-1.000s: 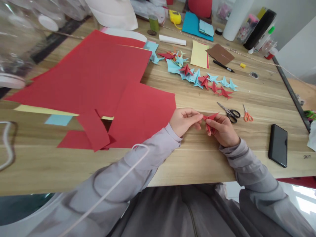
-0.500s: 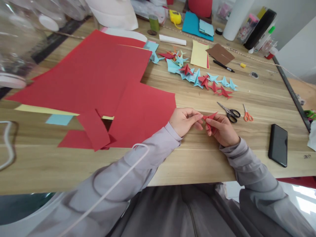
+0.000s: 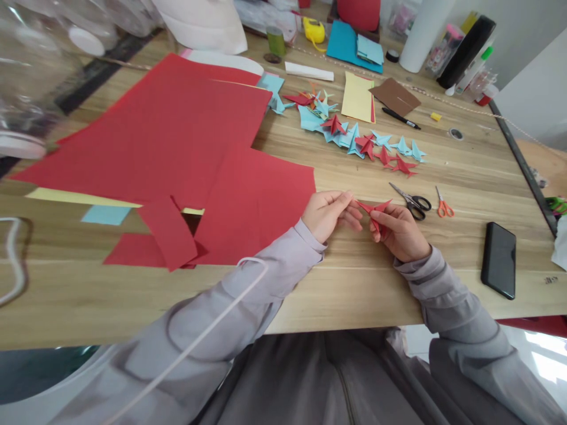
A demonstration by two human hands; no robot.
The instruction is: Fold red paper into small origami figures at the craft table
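Observation:
A small folded red paper crane [image 3: 375, 212] is held above the table between my two hands. My right hand [image 3: 401, 231] is closed on its body, thumb on top and fingers curled underneath. From there a thin red point reaches left to the fingertips of my left hand [image 3: 330, 211]. My left thumb and forefinger are pinched at the end of that point, while its other fingers hang loosely below. Beyond my hands, several finished red and light blue paper cranes [image 3: 367, 145] lie in a row.
Large red paper sheets [image 3: 190, 130] cover the left side, with red strips [image 3: 168, 233] in front. Right of my hands lie black-handled scissors [image 3: 416, 205], small orange scissors [image 3: 444, 206] and a phone [image 3: 499, 260]. A pen [image 3: 401, 118] and brown paper [image 3: 396, 97] sit farther back.
My left hand has slid slightly left along the crane's thin point, so more of that point shows. My right hand keeps its hold, almost still.

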